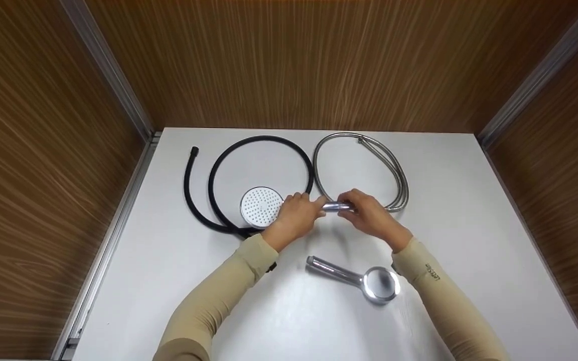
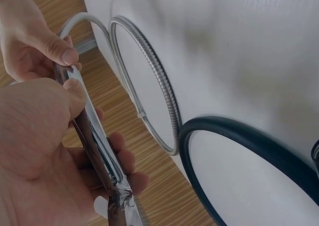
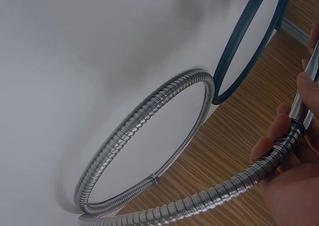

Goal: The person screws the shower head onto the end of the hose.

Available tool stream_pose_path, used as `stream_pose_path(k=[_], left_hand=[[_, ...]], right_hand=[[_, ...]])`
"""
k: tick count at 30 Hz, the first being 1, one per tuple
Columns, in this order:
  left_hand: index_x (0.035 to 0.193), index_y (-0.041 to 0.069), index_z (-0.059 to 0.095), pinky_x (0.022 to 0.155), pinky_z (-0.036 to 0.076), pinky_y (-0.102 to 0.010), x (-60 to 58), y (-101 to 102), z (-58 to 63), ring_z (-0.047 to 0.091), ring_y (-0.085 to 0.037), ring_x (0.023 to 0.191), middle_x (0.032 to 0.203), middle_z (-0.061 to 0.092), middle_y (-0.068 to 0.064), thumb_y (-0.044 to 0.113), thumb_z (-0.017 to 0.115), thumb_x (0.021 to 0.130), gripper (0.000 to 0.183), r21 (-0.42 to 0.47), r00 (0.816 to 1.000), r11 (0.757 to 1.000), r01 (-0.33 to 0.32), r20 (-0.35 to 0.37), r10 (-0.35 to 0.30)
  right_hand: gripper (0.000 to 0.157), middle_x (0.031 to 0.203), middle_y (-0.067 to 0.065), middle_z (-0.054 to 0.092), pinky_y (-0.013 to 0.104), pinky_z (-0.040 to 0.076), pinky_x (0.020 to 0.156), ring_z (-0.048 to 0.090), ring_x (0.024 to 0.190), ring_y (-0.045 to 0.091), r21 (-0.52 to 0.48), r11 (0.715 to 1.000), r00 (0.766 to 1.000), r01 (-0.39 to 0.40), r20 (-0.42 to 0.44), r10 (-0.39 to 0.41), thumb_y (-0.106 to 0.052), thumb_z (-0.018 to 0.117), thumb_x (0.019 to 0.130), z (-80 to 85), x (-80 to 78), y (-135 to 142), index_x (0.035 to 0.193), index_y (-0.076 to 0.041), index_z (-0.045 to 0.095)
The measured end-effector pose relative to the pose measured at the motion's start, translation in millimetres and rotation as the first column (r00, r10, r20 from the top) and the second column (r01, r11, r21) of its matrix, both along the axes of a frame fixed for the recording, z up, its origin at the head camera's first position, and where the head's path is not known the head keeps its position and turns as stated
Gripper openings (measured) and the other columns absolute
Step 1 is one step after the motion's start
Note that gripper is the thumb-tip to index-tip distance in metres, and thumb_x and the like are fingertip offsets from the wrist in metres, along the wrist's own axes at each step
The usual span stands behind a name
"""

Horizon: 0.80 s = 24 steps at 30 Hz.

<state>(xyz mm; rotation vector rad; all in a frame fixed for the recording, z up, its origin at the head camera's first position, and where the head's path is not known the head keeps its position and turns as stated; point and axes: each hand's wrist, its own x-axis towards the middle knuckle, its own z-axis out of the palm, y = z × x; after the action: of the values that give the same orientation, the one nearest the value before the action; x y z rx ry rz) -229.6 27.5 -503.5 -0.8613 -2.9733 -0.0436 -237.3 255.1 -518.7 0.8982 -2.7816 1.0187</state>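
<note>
My left hand [image 1: 296, 218] grips a chrome shower head by its handle [image 2: 102, 141]. The white, dotted spray face [image 1: 260, 207] points up, left of that hand. At the handle's other end, my right hand [image 1: 369, 215] holds the end of a ribbed metal shower hose [image 3: 276, 156] between thumb and fingers. Hose end and handle meet in line; fingers partly cover the joint, so I cannot tell whether they are screwed together. From the right hand the hose runs back to its coil [image 1: 403, 185] on the table.
A black hose [image 1: 212, 175] lies looped at the left, with one end fitting [image 1: 194, 150] near the back left. Closer to the front, a second chrome shower head [image 1: 379, 285] rests between the forearms. Wood-grain panels [image 1: 289, 65] wall the white table [image 1: 469, 240] at back and sides.
</note>
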Motion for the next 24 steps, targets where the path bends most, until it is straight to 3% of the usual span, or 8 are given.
stream_pose_path(k=[14,24], left_hand=[[0.129,0.020,0.056,0.083,0.057,-0.042,1.3,-1.1,0.2,0.070,-0.031,0.095,0.101,0.072,-0.017,0.044,0.050,0.109,0.032,0.007,0.999,1.000,0.003,-0.032,-0.002],[0.129,0.020,0.055,0.083,0.057,-0.041,2.0,0.7,-0.5,0.071,-0.031,0.095,0.102,0.072,-0.017,0.045,0.051,0.109,0.033,-0.004,0.999,1.000,0.002,-0.036,-0.002]], right_hand=[[0.029,0.111,0.017,0.070,0.046,0.062,0.090,0.073,0.100,0.031,-0.037,0.999,1.000,0.000,0.028,0.001,-0.003,0.076,0.095,-0.8,0.9,-0.3,0.122,0.001,0.065],[0.026,0.107,0.016,0.071,0.042,0.062,0.088,0.074,0.097,0.030,-0.046,0.998,0.999,-0.035,-0.018,0.035,-0.002,0.076,0.094,-1.0,0.9,2.0,0.118,0.001,0.067]])
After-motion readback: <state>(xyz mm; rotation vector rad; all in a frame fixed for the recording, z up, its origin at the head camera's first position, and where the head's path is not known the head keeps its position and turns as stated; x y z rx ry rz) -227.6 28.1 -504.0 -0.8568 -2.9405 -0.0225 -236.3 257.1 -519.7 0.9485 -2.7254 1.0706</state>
